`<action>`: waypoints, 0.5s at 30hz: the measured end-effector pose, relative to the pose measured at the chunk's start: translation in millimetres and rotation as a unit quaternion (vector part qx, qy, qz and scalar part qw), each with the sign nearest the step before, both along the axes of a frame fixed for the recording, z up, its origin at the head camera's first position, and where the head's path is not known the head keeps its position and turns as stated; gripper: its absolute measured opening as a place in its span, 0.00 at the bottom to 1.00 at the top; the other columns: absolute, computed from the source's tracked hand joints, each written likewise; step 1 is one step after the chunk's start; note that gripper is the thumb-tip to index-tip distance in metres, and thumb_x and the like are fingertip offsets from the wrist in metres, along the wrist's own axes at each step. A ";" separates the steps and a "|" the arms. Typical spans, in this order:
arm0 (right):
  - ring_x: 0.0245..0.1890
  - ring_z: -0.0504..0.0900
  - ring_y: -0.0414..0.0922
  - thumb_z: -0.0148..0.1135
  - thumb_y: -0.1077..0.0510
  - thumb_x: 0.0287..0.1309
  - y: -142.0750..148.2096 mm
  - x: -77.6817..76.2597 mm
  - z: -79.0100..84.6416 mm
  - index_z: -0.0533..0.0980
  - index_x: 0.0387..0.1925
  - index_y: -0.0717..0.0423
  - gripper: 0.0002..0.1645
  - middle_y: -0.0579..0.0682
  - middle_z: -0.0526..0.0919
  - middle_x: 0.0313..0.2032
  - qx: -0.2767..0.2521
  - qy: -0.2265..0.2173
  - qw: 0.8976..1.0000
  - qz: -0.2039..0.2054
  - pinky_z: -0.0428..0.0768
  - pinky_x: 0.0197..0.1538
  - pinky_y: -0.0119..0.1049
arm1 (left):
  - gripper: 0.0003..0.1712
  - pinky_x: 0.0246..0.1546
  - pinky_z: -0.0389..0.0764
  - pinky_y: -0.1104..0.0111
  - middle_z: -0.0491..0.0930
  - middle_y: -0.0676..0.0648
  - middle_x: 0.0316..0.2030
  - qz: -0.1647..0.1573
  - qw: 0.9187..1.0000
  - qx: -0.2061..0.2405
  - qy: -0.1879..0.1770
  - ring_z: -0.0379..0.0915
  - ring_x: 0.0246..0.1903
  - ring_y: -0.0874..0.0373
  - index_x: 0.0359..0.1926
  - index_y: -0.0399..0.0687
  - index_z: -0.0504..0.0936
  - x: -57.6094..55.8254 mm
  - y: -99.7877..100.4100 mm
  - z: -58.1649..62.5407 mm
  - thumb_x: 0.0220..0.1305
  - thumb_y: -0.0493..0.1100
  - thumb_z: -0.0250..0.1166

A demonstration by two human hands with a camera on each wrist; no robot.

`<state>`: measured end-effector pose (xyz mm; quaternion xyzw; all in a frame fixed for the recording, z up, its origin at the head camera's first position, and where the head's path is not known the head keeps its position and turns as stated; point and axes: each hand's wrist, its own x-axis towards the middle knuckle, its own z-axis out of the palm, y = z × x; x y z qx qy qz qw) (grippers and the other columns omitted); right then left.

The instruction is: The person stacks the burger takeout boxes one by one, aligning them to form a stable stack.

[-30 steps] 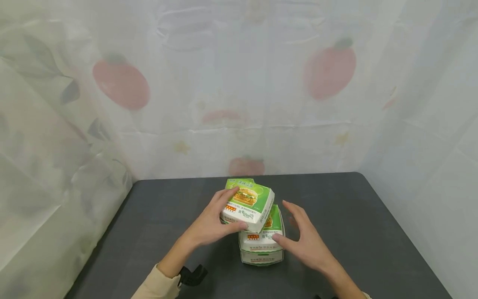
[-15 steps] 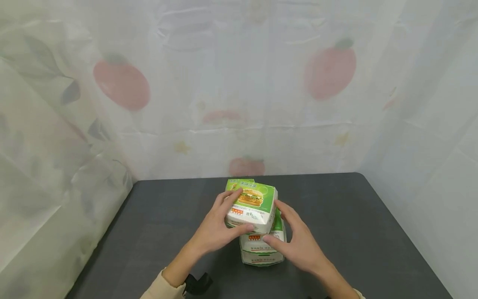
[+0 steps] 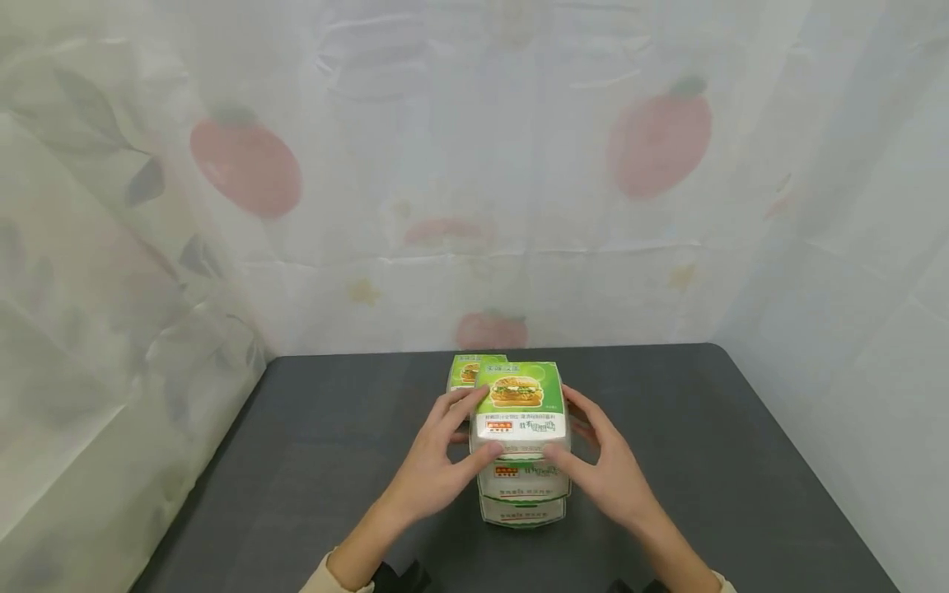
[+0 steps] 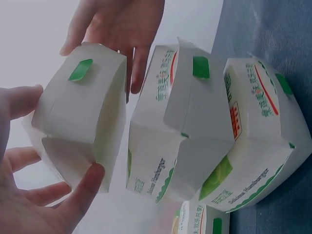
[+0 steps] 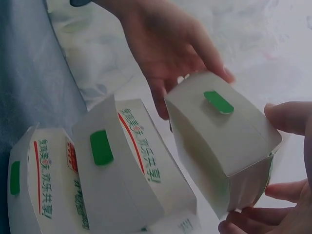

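A green and white burger box (image 3: 516, 422), printed with a hamburger, is held between both hands in the head view. My left hand (image 3: 432, 463) grips its left side, thumb at the front corner. At the opposite side my right hand (image 3: 614, 471) grips it the same way. Beneath it stand two stacked boxes, an upper box (image 3: 523, 487) and a lower box (image 3: 522, 514). Both wrist views show a gap between the held box (image 4: 80, 97) and the upper stacked box (image 5: 131, 165). The fingers' far parts are partly hidden behind the held box in the head view.
Another burger box (image 3: 463, 371) stands behind and left of the stack, partly covered by the held box. All are on a dark grey table (image 3: 356, 412). A pale curtain (image 3: 482, 165) with fruit prints hangs behind the table's back edge.
The held box has moved right and turned from slanted to straight, over the two stacked boxes. My right hand has come in from the right and taken hold of it beside my left.
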<state>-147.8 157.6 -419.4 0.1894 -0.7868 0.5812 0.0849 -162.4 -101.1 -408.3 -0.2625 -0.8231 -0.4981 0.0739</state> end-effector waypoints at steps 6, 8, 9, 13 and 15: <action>0.70 0.66 0.47 0.67 0.59 0.67 8.1 0.1 -2.7 0.57 0.78 0.51 0.44 0.51 0.64 0.73 0.003 -0.007 1.000 0.000 0.69 0.66 0.31 | 0.38 0.53 0.81 0.58 0.62 0.50 0.70 -0.004 1.000 0.012 0.006 0.66 0.65 0.52 0.76 0.64 0.66 4.7 2.5 -3.7 0.69 0.49 0.69; 0.69 0.66 0.47 0.67 0.59 0.67 9.4 0.4 -3.8 0.57 0.78 0.52 0.44 0.50 0.64 0.72 0.012 -0.007 1.000 0.000 0.69 0.66 0.32 | 0.38 0.53 0.81 0.58 0.62 0.50 0.70 -0.004 1.000 0.013 0.008 0.66 0.65 0.52 0.76 0.63 0.66 5.6 2.9 -4.7 0.69 0.49 0.69; 0.69 0.66 0.47 0.67 0.58 0.67 9.9 0.4 -4.4 0.57 0.78 0.52 0.45 0.50 0.64 0.72 0.015 -0.006 1.000 0.000 0.69 0.66 0.32 | 0.37 0.53 0.81 0.58 0.62 0.50 0.70 -0.005 1.000 0.013 0.010 0.66 0.65 0.51 0.76 0.63 0.66 5.8 3.0 -5.4 0.69 0.48 0.69; 0.69 0.66 0.51 0.68 0.58 0.66 10.7 -0.3 -5.7 0.57 0.78 0.52 0.45 0.51 0.64 0.71 0.019 -0.009 1.000 0.005 0.70 0.66 0.35 | 0.37 0.52 0.81 0.57 0.63 0.49 0.69 -0.007 1.000 0.012 0.016 0.66 0.65 0.51 0.75 0.61 0.67 6.0 2.5 -9.5 0.68 0.47 0.70; 0.69 0.65 0.53 0.68 0.58 0.66 10.7 -1.1 -6.0 0.57 0.78 0.52 0.45 0.51 0.64 0.71 0.021 -0.012 1.000 0.009 0.70 0.67 0.42 | 0.37 0.52 0.81 0.57 0.63 0.48 0.68 -0.008 1.000 0.013 0.017 0.66 0.64 0.50 0.75 0.60 0.67 5.8 2.2 -11.4 0.68 0.47 0.70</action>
